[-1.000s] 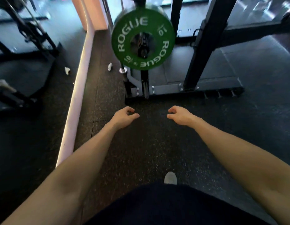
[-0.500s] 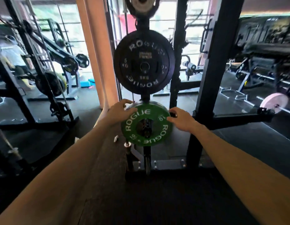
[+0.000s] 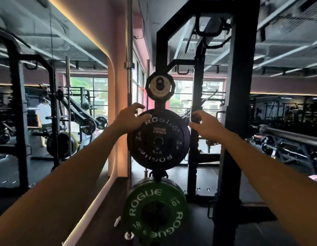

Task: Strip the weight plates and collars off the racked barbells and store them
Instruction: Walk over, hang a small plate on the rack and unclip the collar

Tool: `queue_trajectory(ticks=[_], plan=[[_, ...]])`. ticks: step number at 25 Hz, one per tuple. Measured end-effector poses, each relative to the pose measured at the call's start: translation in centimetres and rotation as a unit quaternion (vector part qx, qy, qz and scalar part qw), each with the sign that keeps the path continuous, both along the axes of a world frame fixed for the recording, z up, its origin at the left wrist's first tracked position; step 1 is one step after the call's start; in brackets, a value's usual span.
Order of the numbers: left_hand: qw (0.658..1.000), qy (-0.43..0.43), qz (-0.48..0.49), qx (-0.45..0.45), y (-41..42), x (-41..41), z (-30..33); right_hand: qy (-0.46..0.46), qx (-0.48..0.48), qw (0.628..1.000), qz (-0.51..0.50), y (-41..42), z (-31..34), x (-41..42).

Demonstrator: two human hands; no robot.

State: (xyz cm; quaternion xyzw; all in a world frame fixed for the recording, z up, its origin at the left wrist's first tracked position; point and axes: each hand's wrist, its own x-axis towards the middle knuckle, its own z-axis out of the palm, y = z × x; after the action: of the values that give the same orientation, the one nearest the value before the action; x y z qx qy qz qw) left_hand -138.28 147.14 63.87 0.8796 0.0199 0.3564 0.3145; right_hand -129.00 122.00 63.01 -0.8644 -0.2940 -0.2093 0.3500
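While reaching up at a storage post [image 3: 161, 50], left hand [image 3: 130, 119] curled over upper rim of black plate [image 3: 158, 139], right hand [image 3: 206, 126] loosely curled beside it, apparently holding nothing. Plate hung above green plate [image 3: 155, 212]. Likely heavy, rigid; best gripped at opposite rims.

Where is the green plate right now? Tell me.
The green plate hangs low on the storage post at the head view's bottom centre, directly under the black plate, left of the rack upright.
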Motion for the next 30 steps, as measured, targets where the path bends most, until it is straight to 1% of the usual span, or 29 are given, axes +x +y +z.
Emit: queue_trajectory(ticks=[3,7,11,15,19,22,25,28,30], plan=[[0.999,-0.029,0.015,0.008,-0.3,1.7,3.1,-0.033,-0.002,0.999,-0.002,-0.4,3.3,2.3],[0.999,-0.033,0.038,0.015,0.7,5.1,5.8,-0.068,-0.025,0.997,-0.009,0.3,6.7,5.4],[0.998,-0.045,0.051,0.020,2.9,9.8,7.0,-0.077,-0.034,0.996,-0.019,2.3,7.6,9.6],[0.996,-0.063,0.056,0.036,6.7,17.2,7.9,-0.094,-0.035,0.995,-0.022,6.1,8.4,16.5],[0.994,-0.082,0.049,0.045,10.0,25.3,9.9,-0.092,-0.013,0.995,-0.025,10.8,10.6,23.5],[0.992,-0.090,0.061,0.069,12.6,31.2,12.3,-0.103,0.008,0.994,-0.023,14.8,12.9,28.0],[0.991,-0.085,0.059,0.087,14.1,36.3,14.2,-0.108,0.024,0.994,-0.023,17.8,14.7,32.1],[0.988,-0.109,0.044,0.100,15.2,40.5,15.0,-0.086,0.042,0.995,-0.017,19.7,15.4,35.0],[0.988,-0.112,0.051,0.093,15.7,42.3,14.9,-0.069,0.083,0.994,-0.010,20.8,15.5,36.6]])
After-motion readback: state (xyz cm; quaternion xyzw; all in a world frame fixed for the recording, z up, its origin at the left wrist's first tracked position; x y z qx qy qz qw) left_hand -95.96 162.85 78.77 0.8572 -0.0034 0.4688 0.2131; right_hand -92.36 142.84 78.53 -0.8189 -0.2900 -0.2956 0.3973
